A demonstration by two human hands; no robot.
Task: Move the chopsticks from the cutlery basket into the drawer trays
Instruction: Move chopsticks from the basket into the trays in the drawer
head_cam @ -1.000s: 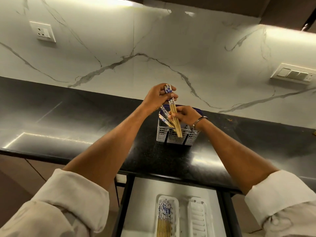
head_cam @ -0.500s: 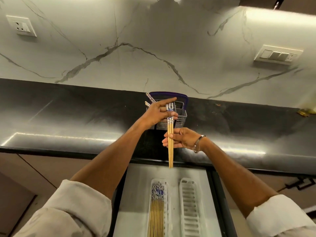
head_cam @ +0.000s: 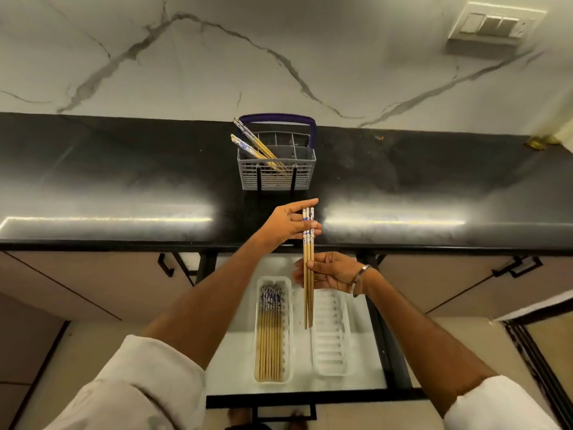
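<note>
The left hand (head_cam: 286,226) pinches a small bundle of chopsticks (head_cam: 308,268) near their blue-patterned top ends, with the thumb in front and the index finger stretched out straight above them. The right hand (head_cam: 333,271) holds the same bundle lower, around the plain wooden middle part, with the fingers curled behind the sticks; a metal bangle (head_cam: 359,279) sits on its wrist. The bundle hangs nearly upright, with the tips pointing down over the open drawer (head_cam: 310,395), between the two white trays.

The left tray (head_cam: 273,282) already contains a row of chopsticks lying side by side, patterned ends toward the counter. The right tray (head_cam: 331,349) shows only its ribbed bottom.

On the black counter (head_cam: 124,181), behind the hands, stands the grey cutlery basket (head_cam: 277,175) with a purple handle. A few remaining chopsticks (head_cam: 251,144) lean to the left out of it. Behind the basket is a marble wall with a switch panel (head_cam: 493,24).
</note>
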